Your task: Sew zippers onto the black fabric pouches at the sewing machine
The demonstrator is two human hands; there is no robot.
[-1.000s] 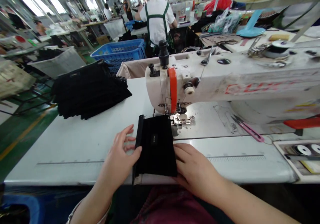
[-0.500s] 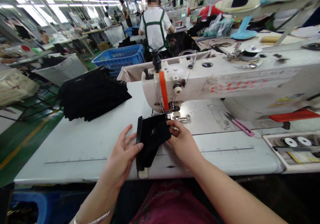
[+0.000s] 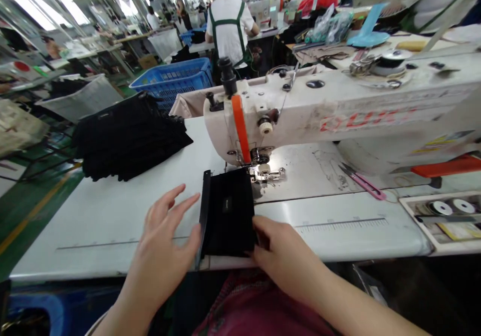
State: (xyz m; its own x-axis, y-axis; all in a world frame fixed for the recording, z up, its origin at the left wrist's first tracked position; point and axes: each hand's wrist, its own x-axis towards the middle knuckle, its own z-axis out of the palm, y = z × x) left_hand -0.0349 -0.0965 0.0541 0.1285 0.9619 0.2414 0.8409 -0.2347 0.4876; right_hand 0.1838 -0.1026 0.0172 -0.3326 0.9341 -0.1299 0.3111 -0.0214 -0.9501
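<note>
My left hand [image 3: 167, 238]: spread wide, just beside the dark strip [image 3: 205, 201], seemingly leaving that edge free.
My right hand [image 3: 283, 256]: pinching the black fabric panel [image 3: 229, 231] near its lower right corner, likely to hold it straight.
Panel: on the desk [image 3: 108, 216], top right corner beside the sewing machine's [image 3: 338, 115] presser foot [image 3: 265, 174].

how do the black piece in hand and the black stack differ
The black piece lies fairly flat; the black stack is a thick, uneven pile. The right hand holds the black piece's edge, while no hand touches the black stack. Both lie on the white table.
</note>
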